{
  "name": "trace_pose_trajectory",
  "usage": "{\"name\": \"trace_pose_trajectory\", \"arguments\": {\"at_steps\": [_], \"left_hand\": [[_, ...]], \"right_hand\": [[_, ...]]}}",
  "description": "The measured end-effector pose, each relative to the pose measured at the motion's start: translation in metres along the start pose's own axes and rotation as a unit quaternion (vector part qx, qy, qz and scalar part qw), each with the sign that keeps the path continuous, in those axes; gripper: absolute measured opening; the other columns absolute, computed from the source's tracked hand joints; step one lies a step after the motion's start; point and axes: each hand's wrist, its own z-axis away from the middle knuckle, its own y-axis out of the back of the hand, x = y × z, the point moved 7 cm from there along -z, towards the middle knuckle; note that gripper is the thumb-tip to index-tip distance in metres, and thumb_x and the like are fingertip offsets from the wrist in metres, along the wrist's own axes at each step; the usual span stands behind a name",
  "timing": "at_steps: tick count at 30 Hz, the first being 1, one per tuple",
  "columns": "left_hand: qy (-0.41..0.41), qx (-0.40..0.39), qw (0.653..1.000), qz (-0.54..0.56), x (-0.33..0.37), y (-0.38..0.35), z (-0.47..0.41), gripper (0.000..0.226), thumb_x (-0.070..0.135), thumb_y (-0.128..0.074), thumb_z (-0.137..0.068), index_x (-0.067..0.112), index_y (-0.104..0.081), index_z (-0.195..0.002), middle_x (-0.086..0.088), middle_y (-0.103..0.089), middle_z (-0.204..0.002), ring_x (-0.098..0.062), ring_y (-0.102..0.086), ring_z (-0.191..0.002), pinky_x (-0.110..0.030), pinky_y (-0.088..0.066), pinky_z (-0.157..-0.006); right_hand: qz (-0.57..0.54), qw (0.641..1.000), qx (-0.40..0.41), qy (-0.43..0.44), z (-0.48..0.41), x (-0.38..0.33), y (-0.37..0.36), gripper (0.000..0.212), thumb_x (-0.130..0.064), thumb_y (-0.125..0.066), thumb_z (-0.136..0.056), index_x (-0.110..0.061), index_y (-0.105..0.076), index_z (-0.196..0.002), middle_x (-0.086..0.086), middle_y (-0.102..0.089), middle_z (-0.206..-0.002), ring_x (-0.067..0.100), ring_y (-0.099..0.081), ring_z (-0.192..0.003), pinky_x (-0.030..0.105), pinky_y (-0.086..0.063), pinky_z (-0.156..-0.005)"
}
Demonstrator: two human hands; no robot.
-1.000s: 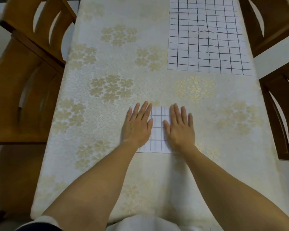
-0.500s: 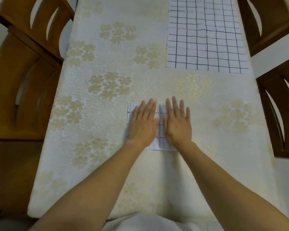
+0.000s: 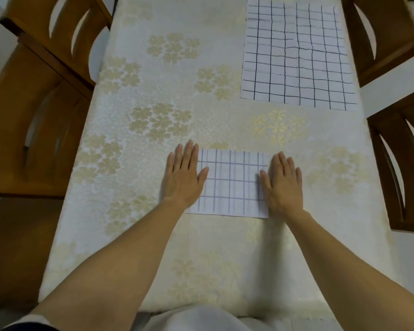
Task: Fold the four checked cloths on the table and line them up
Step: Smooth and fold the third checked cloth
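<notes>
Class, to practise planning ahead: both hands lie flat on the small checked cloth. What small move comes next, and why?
Probably lift the left hand and right hand off the folded cloth, which lies flat and square, and reach for the spread cloth far right, not yet folded.

2 white dark-grid cloths: small folded cloth [image 3: 232,185], large flat cloth [image 3: 296,53]. 4 brown wooden chairs: far-left chair [image 3: 58,27], near-left chair [image 3: 34,130], far-right chair [image 3: 378,37], near-right chair [image 3: 397,163]. 1 table [image 3: 153,91] w/ cream floral cover. 2 hands: left hand [image 3: 183,177], right hand [image 3: 282,185].
</notes>
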Motion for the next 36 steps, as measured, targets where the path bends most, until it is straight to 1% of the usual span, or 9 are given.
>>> {"name": "trace_pose_trajectory", "arguments": {"at_steps": [2,5,9,11,14,17,22,27,36], "left_hand": [[-0.023,0.024,0.999,0.002,0.012,0.011,0.003,0.070,0.055,-0.006,-0.107,0.015,0.019,-0.159,-0.002,0.027,-0.166,-0.023,0.026,-0.153,-0.045,0.008,-0.127],[-0.087,0.025,0.996,0.026,0.042,0.015,0.004,0.069,0.053,-0.013,-0.108,0.015,0.010,-0.162,-0.001,0.019,-0.169,-0.020,0.022,-0.154,-0.043,0.008,-0.127],[-0.110,-0.007,0.994,0.005,0.054,-0.009,0.005,0.069,0.058,-0.010,-0.106,0.022,0.007,-0.163,0.002,0.015,-0.170,-0.021,0.017,-0.156,-0.046,0.002,-0.127],[-0.106,-0.002,0.994,0.001,0.051,-0.013,0.005,0.070,0.060,-0.009,-0.105,0.024,0.005,-0.163,0.003,0.013,-0.170,-0.020,0.015,-0.156,-0.046,0.003,-0.127],[-0.106,0.007,0.994,0.004,0.050,-0.012,0.004,0.070,0.060,-0.010,-0.105,0.024,0.005,-0.163,0.003,0.012,-0.170,-0.020,0.014,-0.156,-0.045,0.004,-0.127],[-0.102,0.018,0.994,0.013,0.050,-0.013,0.003,0.066,0.056,-0.009,-0.106,0.025,0.003,-0.163,0.004,0.010,-0.171,-0.019,0.012,-0.157,-0.046,0.002,-0.127],[-0.101,0.038,0.994,0.019,0.050,-0.011,0.003,0.061,0.046,-0.010,-0.108,0.025,0.003,-0.163,0.004,0.009,-0.170,-0.019,0.009,-0.157,-0.046,0.000,-0.127],[-0.098,0.048,0.994,0.013,0.050,-0.014,0.003,0.062,0.045,-0.012,-0.107,0.024,0.003,-0.163,0.004,0.006,-0.171,-0.019,0.007,-0.157,-0.046,-0.001,-0.127],[-0.078,0.027,0.992,0.092,0.046,-0.009,0.004,0.068,0.047,-0.006,-0.102,0.021,0.018,-0.160,0.003,0.018,-0.169,-0.020,0.017,-0.156,-0.046,0.002,-0.127]], "right_hand": [[-0.080,0.992,0.079,-0.062,0.001,-0.005,0.014,0.064,-0.053,-0.037,-0.102,-0.008,-0.044,-0.147,0.015,-0.044,-0.149,0.036,-0.040,-0.136,0.044,-0.033,-0.114],[-0.180,0.971,0.073,-0.138,0.003,-0.013,0.013,0.056,-0.042,-0.053,-0.099,-0.006,-0.049,-0.142,0.016,-0.050,-0.135,0.033,-0.053,-0.119,0.042,-0.045,-0.100],[-0.303,0.924,-0.002,-0.233,-0.004,-0.015,0.004,0.055,-0.045,-0.057,-0.098,-0.005,-0.050,-0.135,0.006,-0.056,-0.121,0.024,-0.056,-0.109,0.030,-0.040,-0.085],[-0.306,0.918,-0.048,-0.247,-0.009,-0.011,-0.004,0.040,-0.052,-0.059,-0.095,-0.013,-0.059,-0.106,0.004,-0.057,-0.095,0.025,-0.055,-0.091,0.029,-0.040,-0.074],[-0.330,0.907,-0.090,-0.248,-0.008,-0.009,-0.004,0.046,-0.048,-0.065,-0.092,-0.016,-0.043,-0.068,0.003,-0.043,-0.063,0.023,-0.046,-0.062,0.030,-0.036,-0.060],[-0.286,0.930,-0.099,-0.208,0.003,-0.014,0.003,0.041,-0.037,-0.064,-0.095,-0.014,-0.047,-0.066,0.003,-0.053,-0.066,0.020,-0.052,-0.062,0.028,-0.037,-0.054],[-0.190,0.974,0.005,-0.119,0.021,-0.036,0.029,0.026,-0.033,-0.057,-0.098,-0.012,-0.059,-0.083,-0.002,-0.060,-0.073,0.017,-0.058,-0.067,0.027,-0.040,-0.053],[-0.131,0.989,0.051,-0.051,0.031,-0.076,0.045,0.022,-0.033,-0.053,-0.101,-0.016,-0.056,-0.087,-0.011,-0.051,-0.067,0.013,-0.052,-0.060,0.034,-0.047,-0.053],[-0.219,0.975,-0.021,-0.028,0.038,-0.121,0.039,0.042,-0.051,-0.039,-0.104,-0.018,-0.065,-0.104,-0.009,-0.065,-0.084,0.008,-0.063,-0.073,0.030,-0.052,-0.069]]}}
